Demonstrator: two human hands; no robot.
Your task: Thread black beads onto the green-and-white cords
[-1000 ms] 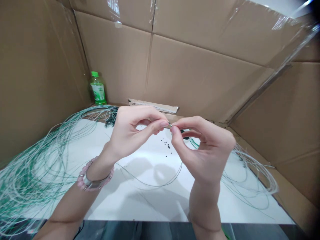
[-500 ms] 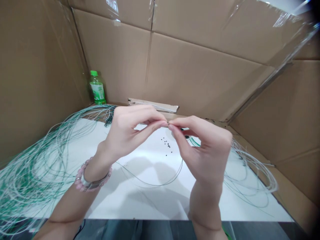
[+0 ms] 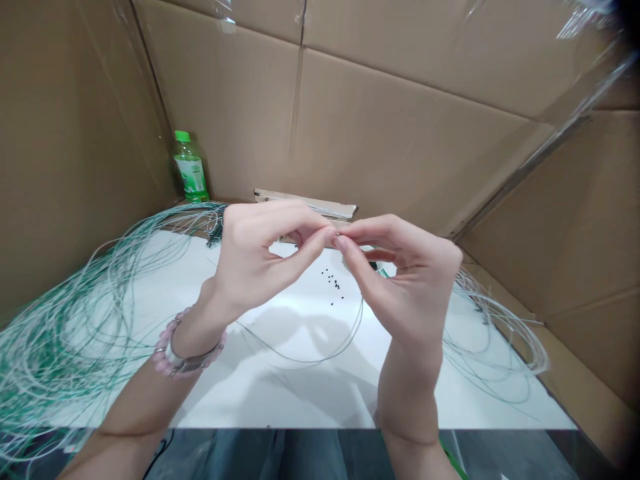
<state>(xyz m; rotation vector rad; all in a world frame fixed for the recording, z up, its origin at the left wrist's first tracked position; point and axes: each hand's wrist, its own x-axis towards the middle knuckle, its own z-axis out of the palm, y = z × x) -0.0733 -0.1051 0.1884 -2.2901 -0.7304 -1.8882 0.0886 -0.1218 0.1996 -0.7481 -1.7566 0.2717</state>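
Over the white tabletop, my left hand and my right hand meet with thumbs and forefingers pinched together. A tiny dark bit shows between the fingertips, too small to name. My left wrist wears a pink bead bracelet and a band. A thin wire hangs in a curve below the hands. It rises behind my right thumb and seems held in that hand; its upper part is hidden. Several tiny black pieces lie scattered below the fingertips. A small container is partly hidden behind my right hand.
A big tangle of green and white wires spreads along the left, and a looser bundle of wires lies right. A green bottle stands in the back left corner. Cardboard walls surround the table, with a cardboard strip at the back.
The view has shifted a little, so the table sits slightly higher. My fingertips remain pinched together, with the right thumb and forefinger slightly closer to the left ones.
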